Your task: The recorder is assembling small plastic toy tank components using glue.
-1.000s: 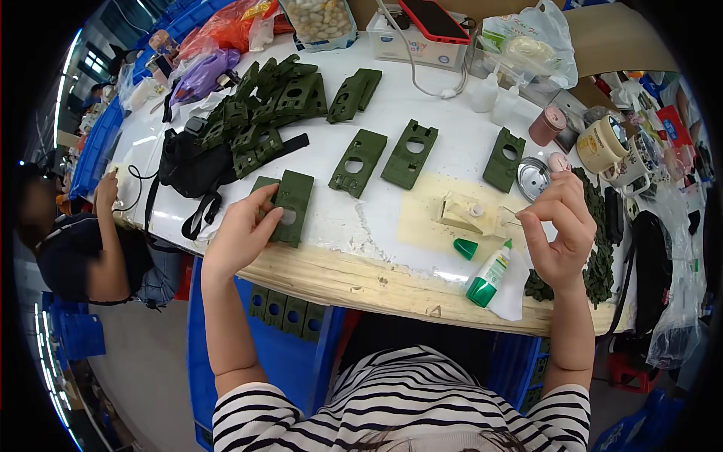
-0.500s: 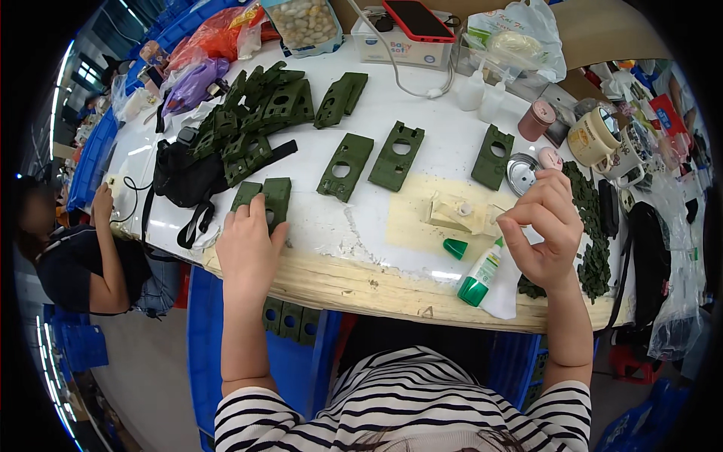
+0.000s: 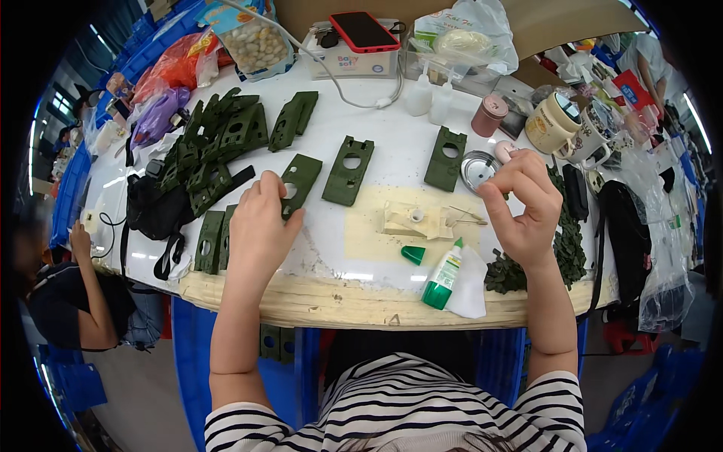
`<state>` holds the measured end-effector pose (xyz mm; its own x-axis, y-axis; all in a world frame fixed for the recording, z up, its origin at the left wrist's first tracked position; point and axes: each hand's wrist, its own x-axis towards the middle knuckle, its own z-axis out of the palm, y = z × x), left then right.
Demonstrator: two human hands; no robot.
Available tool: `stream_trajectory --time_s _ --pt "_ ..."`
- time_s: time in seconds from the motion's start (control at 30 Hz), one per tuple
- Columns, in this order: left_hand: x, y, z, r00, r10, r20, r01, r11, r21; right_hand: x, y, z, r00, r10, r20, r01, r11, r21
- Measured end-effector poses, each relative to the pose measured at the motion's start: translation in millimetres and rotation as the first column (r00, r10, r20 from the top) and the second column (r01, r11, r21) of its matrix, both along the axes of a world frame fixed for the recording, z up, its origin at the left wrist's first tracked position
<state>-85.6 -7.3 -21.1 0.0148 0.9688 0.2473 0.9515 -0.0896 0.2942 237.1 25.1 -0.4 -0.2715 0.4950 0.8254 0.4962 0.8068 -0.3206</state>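
My left hand (image 3: 260,226) grips the near end of a flat dark green plate (image 3: 299,183) with a round hole, lying on the white table (image 3: 392,143). Two similar plates (image 3: 211,241) lie side by side just left of that hand. My right hand (image 3: 523,200) is raised over the table's right side, thumb and fingers pinched on a small part too tiny to make out. Below and between my hands are a beige jig (image 3: 410,221) on a tan mat (image 3: 369,237), a glue bottle (image 3: 443,267) lying down and its green cap (image 3: 413,255).
More green plates (image 3: 348,169) (image 3: 446,157) lie mid-table, with a pile of them (image 3: 218,139) at the left. Small green parts (image 3: 512,273) sit by the right edge. A metal lid (image 3: 476,169), tape rolls (image 3: 556,120), black bag (image 3: 154,211) and red phone (image 3: 364,30) surround them. A seated person (image 3: 71,301) is at the left.
My left hand left the two side-by-side plates and reached further in to the single plate with the round hole. My right hand stays pinched and raised.
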Motion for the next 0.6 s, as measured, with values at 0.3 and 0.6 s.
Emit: stream_trajectory --time_s 0.3,0.6 --pt "52.9 -38.1 53.3 0.739 -0.538 0.406 0.568 0.821 0.055 -16.4 -25.3 6.2 0.922 0.365 0.128 -0.294 0.876 -0.382" --pt "93.4 7.0 21.6 -0.076 -0.192 0.978 0.728 0.66 0.186 9.0 -11.4 17.4 0.94 0.322 -0.11 -0.34 0.887 -0.312"
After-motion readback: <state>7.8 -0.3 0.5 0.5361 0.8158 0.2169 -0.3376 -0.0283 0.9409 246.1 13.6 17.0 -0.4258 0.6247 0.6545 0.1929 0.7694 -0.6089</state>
